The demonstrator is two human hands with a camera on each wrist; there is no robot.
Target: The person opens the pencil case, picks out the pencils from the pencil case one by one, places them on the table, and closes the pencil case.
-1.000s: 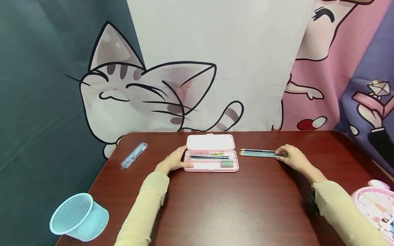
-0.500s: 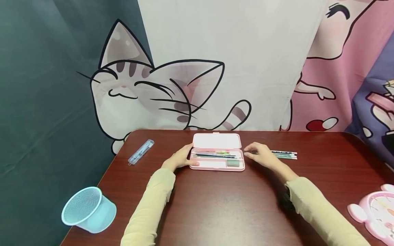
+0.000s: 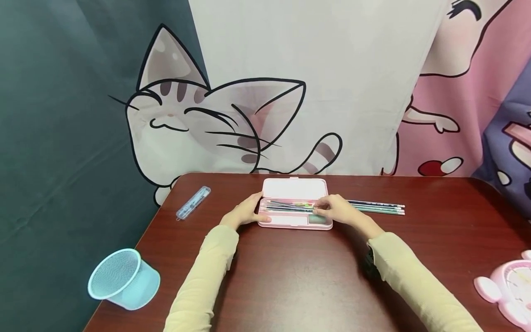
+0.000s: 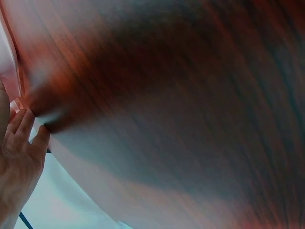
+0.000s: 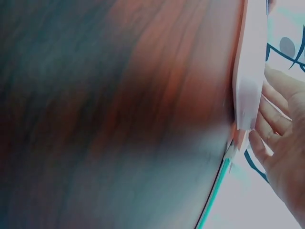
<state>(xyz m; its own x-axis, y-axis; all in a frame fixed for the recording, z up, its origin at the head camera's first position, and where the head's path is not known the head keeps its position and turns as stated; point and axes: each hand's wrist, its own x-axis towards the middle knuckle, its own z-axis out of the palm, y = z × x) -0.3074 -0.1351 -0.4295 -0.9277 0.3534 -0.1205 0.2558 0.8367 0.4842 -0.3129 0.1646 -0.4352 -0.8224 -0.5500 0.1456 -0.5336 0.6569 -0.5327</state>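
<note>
An open pink pencil case lies near the table's far edge, its white-lined lid tipped back. My left hand grips the case's left end, thumb along the front and fingers behind. Inside are several slim pencils and a green block, partly covered by my right hand. That hand reaches over the right end and pinches dark pencils by their right ends; how many is hidden. In the right wrist view, its fingers are beside the case wall. Loose pencils lie right of the case.
A clear blue-patterned slim case lies at the table's far left. A light-blue mesh pen holder stands at the near left edge, and a pink clock at the near right. Cartoon curtains hang behind the brown table.
My right hand has let go of the loose pencils on the table and moved left into the case, onto the pencils there. The left hand has stayed on the case; the view has shifted slightly.
</note>
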